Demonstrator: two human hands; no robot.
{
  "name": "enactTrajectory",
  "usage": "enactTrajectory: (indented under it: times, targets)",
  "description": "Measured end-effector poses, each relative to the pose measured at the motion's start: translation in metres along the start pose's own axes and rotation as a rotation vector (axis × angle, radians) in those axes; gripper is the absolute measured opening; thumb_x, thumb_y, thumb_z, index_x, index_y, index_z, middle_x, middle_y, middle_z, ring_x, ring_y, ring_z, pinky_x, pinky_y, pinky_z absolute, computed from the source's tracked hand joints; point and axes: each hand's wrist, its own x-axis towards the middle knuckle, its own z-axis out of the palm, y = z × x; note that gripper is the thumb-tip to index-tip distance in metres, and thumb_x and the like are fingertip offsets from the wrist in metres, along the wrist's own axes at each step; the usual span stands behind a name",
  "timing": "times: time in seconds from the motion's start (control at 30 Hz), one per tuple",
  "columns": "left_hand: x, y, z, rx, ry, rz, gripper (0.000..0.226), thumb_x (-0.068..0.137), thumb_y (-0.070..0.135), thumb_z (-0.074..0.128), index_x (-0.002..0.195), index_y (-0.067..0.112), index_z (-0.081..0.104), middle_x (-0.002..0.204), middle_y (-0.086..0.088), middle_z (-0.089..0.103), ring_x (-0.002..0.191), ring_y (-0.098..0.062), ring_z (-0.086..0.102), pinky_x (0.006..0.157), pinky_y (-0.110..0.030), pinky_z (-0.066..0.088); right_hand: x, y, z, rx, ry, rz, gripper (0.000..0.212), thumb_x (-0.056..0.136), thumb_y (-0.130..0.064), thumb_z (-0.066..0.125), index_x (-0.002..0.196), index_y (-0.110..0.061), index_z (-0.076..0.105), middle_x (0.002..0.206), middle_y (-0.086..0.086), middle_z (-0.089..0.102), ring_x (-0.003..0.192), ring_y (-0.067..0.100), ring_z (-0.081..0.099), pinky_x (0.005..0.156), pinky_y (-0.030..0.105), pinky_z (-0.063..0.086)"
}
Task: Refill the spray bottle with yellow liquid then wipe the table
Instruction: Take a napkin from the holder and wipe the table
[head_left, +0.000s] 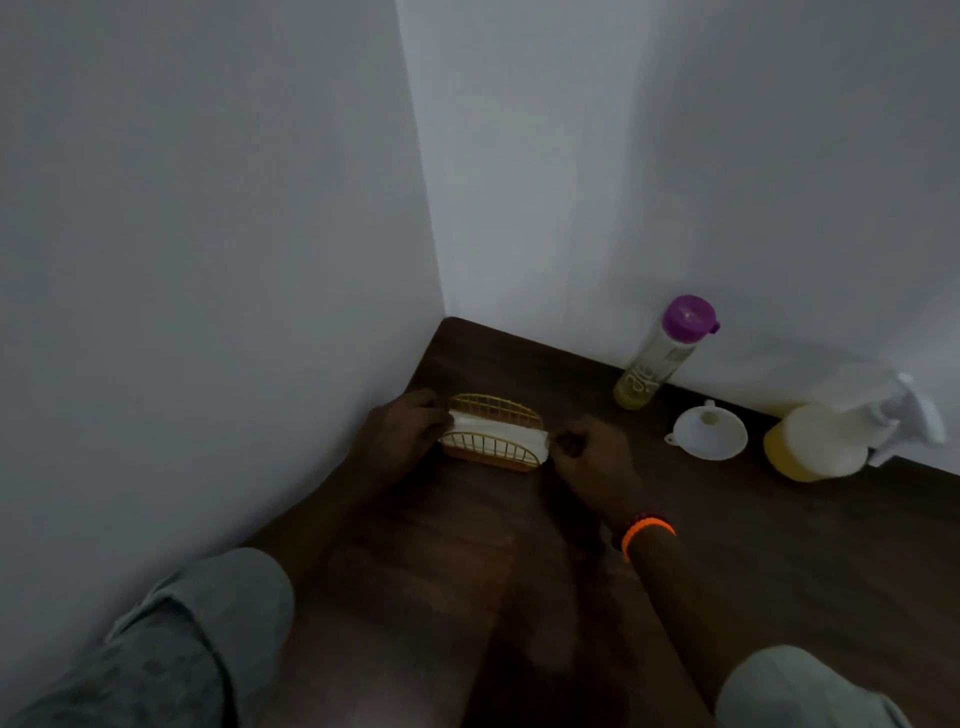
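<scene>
A gold wire napkin holder (493, 415) with white napkins (498, 434) stands on the dark wooden table (727, 571) near the corner. My left hand (410, 423) holds the holder's left end, fingers at the napkins. My right hand (587, 452) is at its right end, fingers curled at the napkins' edge. The white spray bottle (826, 439) with some yellow liquid at its bottom stands at the right by the wall. A clear bottle with a purple cap (665, 353) holds a little yellow liquid at its base. A white funnel (709, 431) lies between the two bottles.
White walls meet in a corner behind the table, closing in its left and back sides. An orange bracelet is on my right wrist (647, 532). Bare dark tabletop stretches toward me and to the right.
</scene>
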Motion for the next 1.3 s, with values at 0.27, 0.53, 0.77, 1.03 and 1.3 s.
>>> enactTrajectory:
  times: [0.27,0.53,0.77,1.03,1.3]
  targets:
    - [-0.008,0.026,-0.031,-0.076,0.120,-0.061,0.013,0.090,0.024,0.065,0.098,0.018,0.073,0.104,0.004,0.067,0.089,-0.012,0.063,0.074,-0.024,0.053,-0.018,-0.022,-0.028,0.117,0.114,-0.027,0.005,0.084,-0.017,0.073,0.086,-0.022,0.072,0.093,-0.005,0.069,0.086,0.005,0.065,0.070,0.017,0.052]
    - [-0.012,0.077,-0.069,-0.207,0.185,-0.018,0.016,0.088,0.023,0.068,0.101,0.014,0.071,0.108,-0.003,0.072,0.091,-0.012,0.067,0.074,-0.022,0.056,-0.055,-0.040,-0.070,0.253,0.264,-0.043,0.007,0.077,-0.015,0.075,0.083,-0.019,0.077,0.076,-0.011,0.073,0.073,0.002,0.069,0.067,0.019,0.056]
    - [-0.037,0.143,-0.056,-0.451,0.100,0.046,0.018,0.078,0.013,0.075,0.095,0.018,0.073,0.088,0.012,0.072,0.075,0.001,0.066,0.072,-0.013,0.055,-0.138,-0.011,-0.107,0.404,0.204,0.032,0.004,0.080,0.001,0.072,0.079,-0.002,0.069,0.064,0.013,0.073,0.054,0.030,0.071,0.053,0.041,0.060]
    - [-0.075,0.207,0.012,-0.393,-0.221,0.070,0.019,0.084,0.025,0.070,0.103,0.029,0.069,0.100,0.017,0.063,0.091,0.002,0.060,0.079,-0.021,0.056,-0.210,0.076,-0.093,0.077,0.103,0.188,0.019,0.073,-0.016,0.082,0.092,-0.019,0.080,0.087,-0.002,0.076,0.079,0.011,0.071,0.071,0.027,0.058]
    - [-0.095,0.252,0.069,-0.272,-0.227,0.104,0.026,0.094,0.021,0.055,0.118,0.022,0.066,0.130,0.004,0.059,0.118,-0.008,0.054,0.101,-0.022,0.040,-0.243,0.126,-0.075,-0.163,0.054,0.184,0.032,0.083,-0.027,0.061,0.109,-0.015,0.076,0.113,0.007,0.071,0.105,0.023,0.067,0.094,0.027,0.048]
